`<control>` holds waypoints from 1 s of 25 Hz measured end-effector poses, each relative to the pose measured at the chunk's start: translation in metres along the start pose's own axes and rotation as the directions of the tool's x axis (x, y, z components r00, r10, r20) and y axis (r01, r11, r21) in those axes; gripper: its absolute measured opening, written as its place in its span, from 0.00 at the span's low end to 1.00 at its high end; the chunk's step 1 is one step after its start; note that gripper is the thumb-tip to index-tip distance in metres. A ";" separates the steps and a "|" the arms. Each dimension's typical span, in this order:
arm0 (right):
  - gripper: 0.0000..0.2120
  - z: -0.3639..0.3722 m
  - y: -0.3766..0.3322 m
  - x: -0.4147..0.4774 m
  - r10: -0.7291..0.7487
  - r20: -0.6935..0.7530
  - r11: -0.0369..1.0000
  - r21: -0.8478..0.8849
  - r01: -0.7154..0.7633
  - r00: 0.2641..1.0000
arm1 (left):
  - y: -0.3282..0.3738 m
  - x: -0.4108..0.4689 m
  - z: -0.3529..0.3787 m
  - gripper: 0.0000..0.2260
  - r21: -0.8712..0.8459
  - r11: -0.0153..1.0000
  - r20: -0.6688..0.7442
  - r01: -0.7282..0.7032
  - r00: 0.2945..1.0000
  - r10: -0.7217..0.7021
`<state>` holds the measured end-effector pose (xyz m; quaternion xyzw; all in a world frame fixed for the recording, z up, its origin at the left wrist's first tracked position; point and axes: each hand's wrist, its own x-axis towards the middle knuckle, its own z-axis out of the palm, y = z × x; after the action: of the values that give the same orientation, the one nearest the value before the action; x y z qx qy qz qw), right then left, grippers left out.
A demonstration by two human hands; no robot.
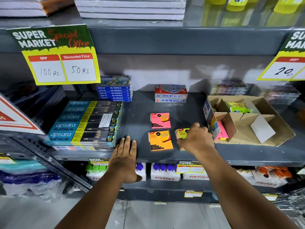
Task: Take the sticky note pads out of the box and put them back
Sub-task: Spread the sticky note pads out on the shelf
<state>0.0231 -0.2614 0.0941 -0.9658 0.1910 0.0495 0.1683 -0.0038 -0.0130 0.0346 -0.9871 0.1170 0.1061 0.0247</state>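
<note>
A pink sticky note pad [160, 120] and an orange pad [160, 140] lie flat on the dark shelf [142, 106]. To their right lies a yellow-green pad [181, 133], and my right hand [196, 138] rests on it with fingers curled around its edge. My left hand [125, 156] lies flat and open on the shelf's front edge, left of the orange pad. The cardboard box [267, 129] with dividers stands at the right. Pink and yellow pads [222, 132] remain in its near compartment, green ones [237, 107] in a far one.
Stacked pencil boxes [85, 123] fill the shelf's left side. Oil pastel boxes [114, 93] and pen boxes [170, 95] stand at the back. Price signs [54, 55] hang from the shelf above. Bottles in cartons [165, 172] sit on the shelf below.
</note>
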 end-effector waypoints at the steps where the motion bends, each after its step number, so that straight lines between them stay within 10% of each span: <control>1: 0.35 -0.002 0.000 0.002 -0.002 -0.001 1.000 -0.004 0.002 1.000 | 0.000 -0.001 0.000 0.59 -0.004 1.000 -0.001 0.001 1.000 -0.001; 25: 0.43 -0.023 -0.030 0.059 -0.076 -0.011 0.997 -0.007 0.076 0.997 | 0.000 -0.003 -0.004 0.59 -0.024 1.000 -0.028 -0.004 1.000 0.004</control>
<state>0.0897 -0.2638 0.1151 -0.9731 0.1550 0.0385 0.1658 -0.0056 -0.0125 0.0388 -0.9885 0.1179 0.0936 0.0107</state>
